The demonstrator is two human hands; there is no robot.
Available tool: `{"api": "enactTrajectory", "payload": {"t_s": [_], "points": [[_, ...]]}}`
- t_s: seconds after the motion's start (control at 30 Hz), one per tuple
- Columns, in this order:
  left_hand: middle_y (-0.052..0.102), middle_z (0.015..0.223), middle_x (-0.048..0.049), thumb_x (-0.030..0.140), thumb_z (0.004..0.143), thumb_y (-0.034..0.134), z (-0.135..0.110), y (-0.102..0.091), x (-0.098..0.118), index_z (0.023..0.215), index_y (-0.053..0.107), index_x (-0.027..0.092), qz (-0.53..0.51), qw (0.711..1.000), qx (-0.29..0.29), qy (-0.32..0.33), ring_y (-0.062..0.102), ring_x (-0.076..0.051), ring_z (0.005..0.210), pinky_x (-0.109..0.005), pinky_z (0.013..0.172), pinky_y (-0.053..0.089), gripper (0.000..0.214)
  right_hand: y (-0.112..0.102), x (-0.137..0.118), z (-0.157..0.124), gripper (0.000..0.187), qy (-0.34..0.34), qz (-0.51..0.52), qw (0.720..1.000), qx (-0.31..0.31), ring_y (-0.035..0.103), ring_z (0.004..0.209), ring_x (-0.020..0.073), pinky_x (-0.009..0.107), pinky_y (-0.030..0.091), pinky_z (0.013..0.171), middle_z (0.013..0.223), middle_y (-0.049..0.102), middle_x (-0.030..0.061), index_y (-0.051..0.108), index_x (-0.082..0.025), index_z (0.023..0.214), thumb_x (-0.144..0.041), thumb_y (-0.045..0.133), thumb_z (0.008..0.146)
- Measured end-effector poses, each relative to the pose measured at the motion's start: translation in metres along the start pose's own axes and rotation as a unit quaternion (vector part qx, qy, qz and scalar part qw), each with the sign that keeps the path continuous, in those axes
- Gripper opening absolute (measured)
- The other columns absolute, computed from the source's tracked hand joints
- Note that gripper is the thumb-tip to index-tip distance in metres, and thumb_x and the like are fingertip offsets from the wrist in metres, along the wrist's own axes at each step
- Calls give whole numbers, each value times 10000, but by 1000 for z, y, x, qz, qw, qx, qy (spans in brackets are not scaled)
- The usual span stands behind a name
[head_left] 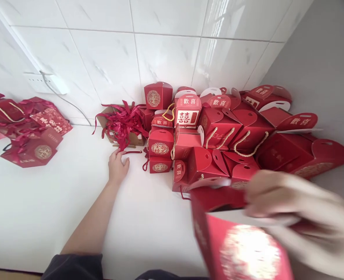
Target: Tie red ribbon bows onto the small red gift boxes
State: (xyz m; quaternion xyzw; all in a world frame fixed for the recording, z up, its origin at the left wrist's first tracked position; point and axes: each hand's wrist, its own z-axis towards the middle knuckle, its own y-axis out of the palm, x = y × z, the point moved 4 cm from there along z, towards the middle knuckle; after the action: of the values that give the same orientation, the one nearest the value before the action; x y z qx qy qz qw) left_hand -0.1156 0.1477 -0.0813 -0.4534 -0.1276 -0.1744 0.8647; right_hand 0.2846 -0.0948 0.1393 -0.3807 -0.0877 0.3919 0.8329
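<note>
The right hand grips a red, gold-medallioned cardboard box toward the white table's near edge; left hand, grip unclear, meets crimson fabric ribbons.

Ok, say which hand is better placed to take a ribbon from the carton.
Left, I'd judge: the left hand is just in front of the carton, by the ribbons. The right hand is farther off and holds a box.

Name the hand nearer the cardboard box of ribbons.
Left. The left hand is just in front of the cardboard box; the right hand, holding a red box, is well to its right.
</note>
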Motion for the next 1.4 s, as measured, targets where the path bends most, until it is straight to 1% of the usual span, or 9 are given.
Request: {"api": "enactTrajectory", "payload": {"t_s": [0.1,0.23,0.33,0.53,0.7,0.87,1.07,1.27,1.4], "points": [[509,1359,-138,282,873,553,5,-3,8,1210,599,164,-7,1000,7,6,483,-293,1292,-429,1135,367,360,69,-21,13,120,-7,202,977,-71,614,774,156,279,504,664,846,645,38,594,-225,979,-135,516,960],[504,1380,-142,296,880,551,18,-11,21,1181,626,171,-2,1000,21,7,482,-304,1293,-446,1111,379,335,149,-50,4,216,-109,88,978,-156,539,679,164,306,399,589,762,609,34,585,-171,875,-126,419,1005],[504,1412,-118,314,899,531,36,-19,35,1174,651,192,8,999,28,17,463,-309,1315,-462,1111,364,323,176,-56,-4,214,-123,28,967,-219,522,644,166,320,322,537,740,597,22,557,-180,785,-212,506,991],[383,1567,-80,228,911,470,89,-17,72,1299,608,176,64,989,-32,128,295,-321,1459,-583,1208,80,416,148,-42,17,255,-82,65,970,-219,532,663,165,316,340,594,765,615,21,586,-184,827,-334,486,1007],[608,1379,-97,214,942,412,120,-15,77,1207,678,197,63,988,-87,112,468,-291,1345,-644,1187,-24,375,127,-27,26,276,-60,34,977,-199,511,653,164,312,331,615,725,589,17,567,-183,772,-268,466,1015],[756,1074,-69,321,907,566,119,-63,96,968,771,198,-86,990,59,94,646,-225,1104,-453,1137,362,247,118,-11,23,257,-5,56,978,-199,517,670,163,309,342,626,753,604,18,593,-175,829,-263,447,1022],[756,969,-25,282,773,748,95,-132,140,966,749,217,-416,899,134,11,711,-173,938,-300,917,560,203,109,-1,39,217,108,180,965,-157,581,767,148,273,414,709,842,648,26,626,-180,917,-285,466,1019],[737,808,0,203,705,812,50,-166,174,899,765,249,-591,806,2,32,684,-138,732,-269,715,590,205,115,0,55,191,207,354,905,-109,608,794,136,257,462,721,919,679,29,687,-194,991,-311,535,987],[744,811,22,218,761,780,10,-162,197,1266,619,318,-549,816,-179,-16,677,-134,635,-218,533,536,539,136,3,51,353,300,495,812,-72,656,945,171,276,516,772,1121,689,44,653,-250,1255,-428,564,963]]}}
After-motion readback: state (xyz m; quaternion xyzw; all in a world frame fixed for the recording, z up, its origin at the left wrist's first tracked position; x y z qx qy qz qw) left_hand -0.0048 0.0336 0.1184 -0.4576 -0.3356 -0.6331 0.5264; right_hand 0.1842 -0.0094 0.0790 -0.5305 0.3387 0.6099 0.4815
